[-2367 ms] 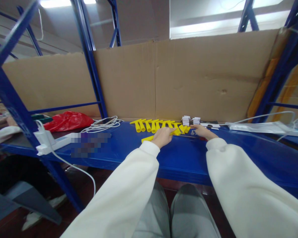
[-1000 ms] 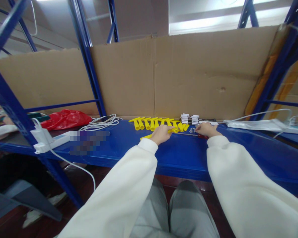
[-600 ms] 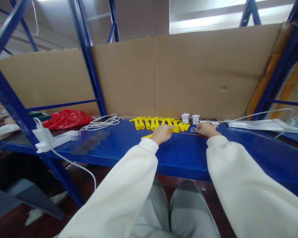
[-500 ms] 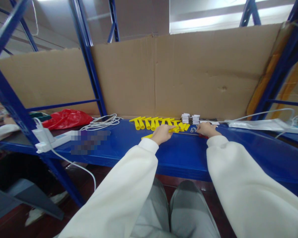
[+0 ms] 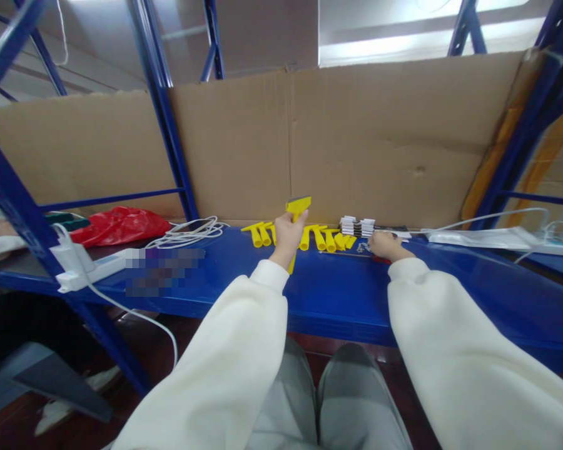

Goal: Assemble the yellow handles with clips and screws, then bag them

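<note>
My left hand [image 5: 288,235] is wrapped round the handle of a yellow scraper [image 5: 300,204]. The scraper stands upright, its wide head up with a dark strip along the top edge. Behind that hand, a row of yellow scrapers [image 5: 318,239] lies on the blue bench, partly hidden. My right hand [image 5: 387,244] is low over the bench with fingers bent together beside a small pile of screws [image 5: 363,247]. What its fingertips hold, if anything, is hidden. Just under it lies a screwdriver with a red handle [image 5: 381,259], its thin shaft pointing left.
Stacks of small white-and-black pieces [image 5: 356,226] stand behind the screws. White power strips lie at the left [image 5: 101,267] and right [image 5: 473,240], with loose cables [image 5: 192,232] and a red bag [image 5: 122,226]. Cardboard [image 5: 356,144] backs the bench. A co-worker's sleeve [image 5: 2,244] shows far left.
My left hand has moved left and turned the scraper from lying flat to upright, head up. My right hand stays by the screws, almost unmoved.
</note>
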The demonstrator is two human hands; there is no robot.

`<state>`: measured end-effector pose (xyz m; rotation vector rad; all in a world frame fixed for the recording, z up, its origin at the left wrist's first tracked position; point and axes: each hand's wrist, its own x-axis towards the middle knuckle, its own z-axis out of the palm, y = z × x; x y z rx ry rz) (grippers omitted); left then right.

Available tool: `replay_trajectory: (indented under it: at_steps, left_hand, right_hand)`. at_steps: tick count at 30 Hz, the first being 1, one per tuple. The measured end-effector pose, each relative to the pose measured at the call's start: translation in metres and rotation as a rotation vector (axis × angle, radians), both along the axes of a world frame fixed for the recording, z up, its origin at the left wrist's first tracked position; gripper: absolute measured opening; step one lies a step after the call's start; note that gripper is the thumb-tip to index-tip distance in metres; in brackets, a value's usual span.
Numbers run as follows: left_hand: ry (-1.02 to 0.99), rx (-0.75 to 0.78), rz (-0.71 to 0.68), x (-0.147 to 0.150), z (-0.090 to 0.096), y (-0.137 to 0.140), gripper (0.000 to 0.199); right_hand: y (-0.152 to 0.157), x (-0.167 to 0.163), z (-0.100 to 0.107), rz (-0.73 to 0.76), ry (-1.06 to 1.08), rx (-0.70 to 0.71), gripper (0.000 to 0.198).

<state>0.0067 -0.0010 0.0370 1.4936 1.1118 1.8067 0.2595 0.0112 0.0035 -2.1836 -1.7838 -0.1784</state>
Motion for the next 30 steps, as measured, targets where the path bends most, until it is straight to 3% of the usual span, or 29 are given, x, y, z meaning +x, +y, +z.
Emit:
replay_trajectory:
  at_steps: [3,6,8,12,16,21,30]
  left_hand:
    - [-0.240,-0.120,-0.084,-0.004,0.006,0.000,0.031]
    - [-0.358,-0.288,-0.208,-0.004,0.006,-0.003,0.033]
    - [-0.332,-0.422,-0.284,-0.003,0.004,-0.006,0.031]
    - [-0.090,-0.602,-0.445,0.001,-0.006,-0.011,0.021]
    - [0.043,-0.656,-0.506,0.003,-0.015,-0.011,0.009]
    - [0.045,-0.705,-0.518,0.003,-0.018,-0.009,0.009]
    - [0.127,-0.673,-0.519,0.008,-0.021,-0.013,0.015]
  right_hand:
    - [-0.006,-0.008,0.006,-0.040,-0.012,-0.056,0.033]
    - [-0.011,-0.016,0.011,-0.011,0.007,-0.047,0.032]
    - [-0.011,-0.018,0.011,0.007,0.035,-0.027,0.028]
    - [-0.003,-0.023,0.006,0.116,0.136,0.035,0.017]
    - [0.001,-0.034,0.002,0.286,0.266,0.112,0.017]
    - [-0.004,-0.056,-0.002,0.499,0.385,0.170,0.018]
    - [-0.011,-0.072,-0.003,0.586,0.396,0.152,0.014]
